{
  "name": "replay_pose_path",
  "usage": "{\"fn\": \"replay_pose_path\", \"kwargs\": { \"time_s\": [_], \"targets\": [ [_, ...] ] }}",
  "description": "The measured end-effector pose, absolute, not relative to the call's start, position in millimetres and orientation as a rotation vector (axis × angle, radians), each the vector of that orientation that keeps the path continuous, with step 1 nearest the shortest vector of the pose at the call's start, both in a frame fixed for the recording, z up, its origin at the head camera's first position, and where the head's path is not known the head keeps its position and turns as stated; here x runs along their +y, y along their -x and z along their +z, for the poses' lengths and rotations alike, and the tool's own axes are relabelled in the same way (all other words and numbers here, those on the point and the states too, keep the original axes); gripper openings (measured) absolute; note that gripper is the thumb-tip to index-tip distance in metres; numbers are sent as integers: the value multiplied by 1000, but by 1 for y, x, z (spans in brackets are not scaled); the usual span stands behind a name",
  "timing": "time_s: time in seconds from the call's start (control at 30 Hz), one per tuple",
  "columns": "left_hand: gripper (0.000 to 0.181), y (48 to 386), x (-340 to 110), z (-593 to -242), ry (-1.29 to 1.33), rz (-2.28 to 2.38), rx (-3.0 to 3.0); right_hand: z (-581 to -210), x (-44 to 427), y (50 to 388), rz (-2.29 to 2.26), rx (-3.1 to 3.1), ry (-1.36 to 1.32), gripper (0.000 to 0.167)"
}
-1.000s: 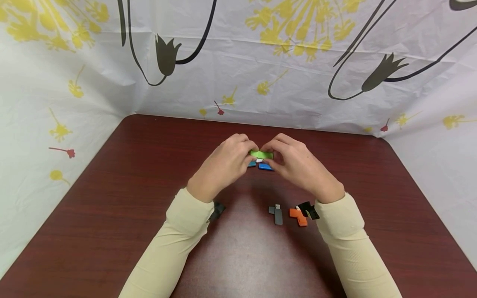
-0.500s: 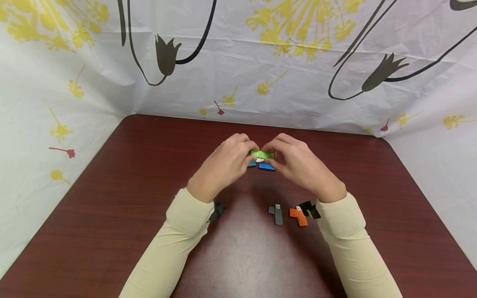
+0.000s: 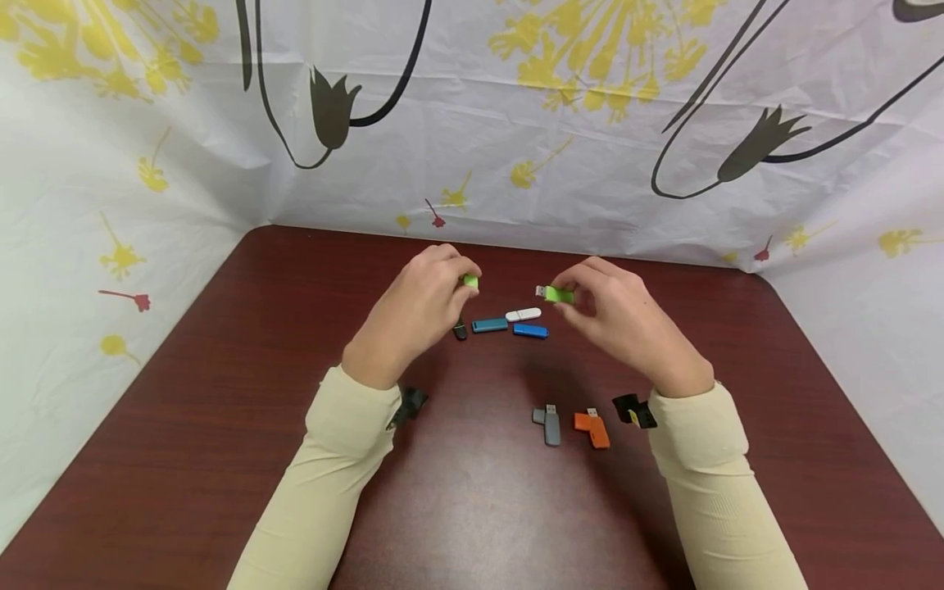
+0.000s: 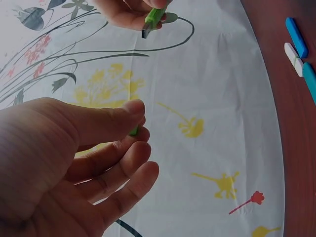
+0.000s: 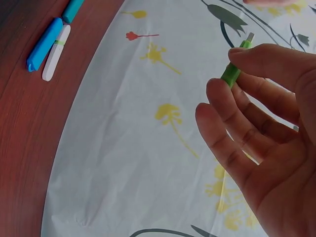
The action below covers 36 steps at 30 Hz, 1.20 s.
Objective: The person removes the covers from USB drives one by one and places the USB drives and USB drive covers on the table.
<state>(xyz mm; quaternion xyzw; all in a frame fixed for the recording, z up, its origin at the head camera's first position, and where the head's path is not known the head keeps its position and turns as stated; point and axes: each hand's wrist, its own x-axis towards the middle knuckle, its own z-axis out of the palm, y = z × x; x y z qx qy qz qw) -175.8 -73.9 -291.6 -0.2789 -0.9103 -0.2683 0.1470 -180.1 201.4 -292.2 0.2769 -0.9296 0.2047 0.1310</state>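
Note:
My right hand (image 3: 615,315) pinches a green USB stick (image 3: 559,294) between thumb and fingers, its bare metal plug pointing left. A small green cap (image 3: 470,281) is pinched in my left hand (image 3: 413,307); in the left wrist view only a sliver of it shows between thumb and forefinger. Both hands are raised over the table's far half, apart from each other. Below them lie a teal USB stick (image 3: 490,325), a white USB stick (image 3: 524,315) and a blue USB stick (image 3: 530,331). A black USB stick (image 3: 460,330) is partly hidden by the left hand.
Nearer on the dark red table (image 3: 472,508) lie a grey USB stick (image 3: 551,426) and an orange USB stick (image 3: 593,428), both with plugs bare and caps beside them. A white patterned sheet (image 3: 472,164) walls the back and sides.
The green stick and its cap, joined before, are now apart. My left hand has moved left with the cap, my right hand right with the stick. The white and black sticks show more.

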Motion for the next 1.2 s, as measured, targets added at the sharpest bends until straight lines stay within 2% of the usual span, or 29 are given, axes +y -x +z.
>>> {"fn": "replay_pose_path", "kwargs": {
  "time_s": [0.27, 0.37, 0.73, 1.2],
  "targets": [
    [17, 176, -72, -292, 799, -772, -2630, -290, 199, 180, 684, -2769, -758, 23],
    [18, 175, -72, -292, 793, -776, -2640, -290, 197, 179, 713, -2806, -759, 20],
    [19, 174, -71, -290, 772, -758, -2657, -298, 187, 176, 645, -2891, -906, 12],
    [17, 174, -71, -292, 771, -764, -2647, -312, 169, 172, 617, -2936, -1068, 19]
  ]
}}
